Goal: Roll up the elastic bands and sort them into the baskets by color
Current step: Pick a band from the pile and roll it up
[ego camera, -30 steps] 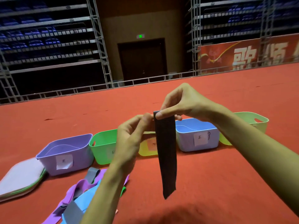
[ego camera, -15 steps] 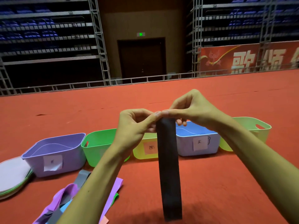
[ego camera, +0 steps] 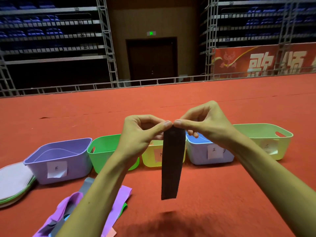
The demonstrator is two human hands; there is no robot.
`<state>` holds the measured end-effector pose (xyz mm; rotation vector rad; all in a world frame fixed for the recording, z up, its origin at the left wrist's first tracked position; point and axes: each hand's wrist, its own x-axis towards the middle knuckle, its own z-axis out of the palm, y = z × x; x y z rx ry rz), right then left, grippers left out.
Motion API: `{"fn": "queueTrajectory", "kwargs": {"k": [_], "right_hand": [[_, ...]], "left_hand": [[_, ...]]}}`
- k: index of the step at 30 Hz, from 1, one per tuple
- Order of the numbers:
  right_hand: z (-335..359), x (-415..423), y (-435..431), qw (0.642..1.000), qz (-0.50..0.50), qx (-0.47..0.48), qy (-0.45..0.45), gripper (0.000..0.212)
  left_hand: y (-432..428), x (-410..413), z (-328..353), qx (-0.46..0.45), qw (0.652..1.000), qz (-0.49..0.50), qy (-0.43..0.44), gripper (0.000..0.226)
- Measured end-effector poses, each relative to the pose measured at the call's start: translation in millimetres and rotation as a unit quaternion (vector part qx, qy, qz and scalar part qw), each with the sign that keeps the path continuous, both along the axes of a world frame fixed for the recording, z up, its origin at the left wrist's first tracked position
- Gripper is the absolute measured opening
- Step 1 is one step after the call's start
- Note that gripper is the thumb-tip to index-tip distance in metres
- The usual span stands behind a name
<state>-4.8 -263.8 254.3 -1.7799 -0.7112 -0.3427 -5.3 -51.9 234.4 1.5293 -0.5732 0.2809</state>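
Observation:
A black elastic band [ego camera: 171,161] hangs straight down in front of me. My left hand [ego camera: 142,134] and my right hand [ego camera: 203,124] pinch its top edge side by side, thumbs nearly touching. Behind it a row of baskets stands on the red carpet: a purple basket [ego camera: 59,156], a green basket [ego camera: 104,149], a yellow basket [ego camera: 150,158] partly hidden by the band, a blue basket [ego camera: 203,153] and a pale green basket [ego camera: 266,141]. A heap of loose bands [ego camera: 71,207], purple, grey, blue and green, lies at the lower left under my left forearm.
A stack of flat round pads [ego camera: 13,182] lies left of the purple basket. Each basket carries a white paper label. The red carpet [ego camera: 222,194] stretches back to a metal rail [ego camera: 136,82] in front of the dark seating stands.
The band's top edge is now held level between both thumbs. My hands have drawn close together at the top, and the hanging end sits higher in view than half a second ago.

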Motion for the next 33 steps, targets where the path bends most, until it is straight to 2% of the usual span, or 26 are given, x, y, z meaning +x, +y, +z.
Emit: {"fn": "queueTrajectory", "kwargs": {"k": [4,9,15,18,23,28,33], "right_hand": [[-2,-2,0,1.000,0.000,-0.003,-0.015,0.012],[-11,-2,6,0.999,-0.010,0.037,-0.038,0.012],[-25,1,11,0.993,0.013,0.111,0.029,0.022],[-30,2,14,0.991,0.015,0.127,0.044,0.019],[-33,-1,19,0.983,0.037,0.169,0.060,0.018],[-36,-2,24,0.976,0.053,0.200,0.067,0.019],[-36,-5,28,0.973,0.053,0.219,0.051,0.018]], "left_hand": [[2,0,0,0.001,1.000,-0.010,-0.004,0.024],[2,2,-3,-0.019,1.000,-0.020,0.010,0.022],[1,2,-8,-0.031,0.999,-0.014,0.011,0.030],[0,3,-9,-0.038,0.999,-0.011,0.008,0.034],[0,3,-10,-0.044,0.999,-0.020,0.016,0.019],[-6,0,-12,-0.085,0.995,-0.042,0.045,0.018],[-5,-5,-9,-0.111,0.985,-0.082,0.104,0.033]]}}
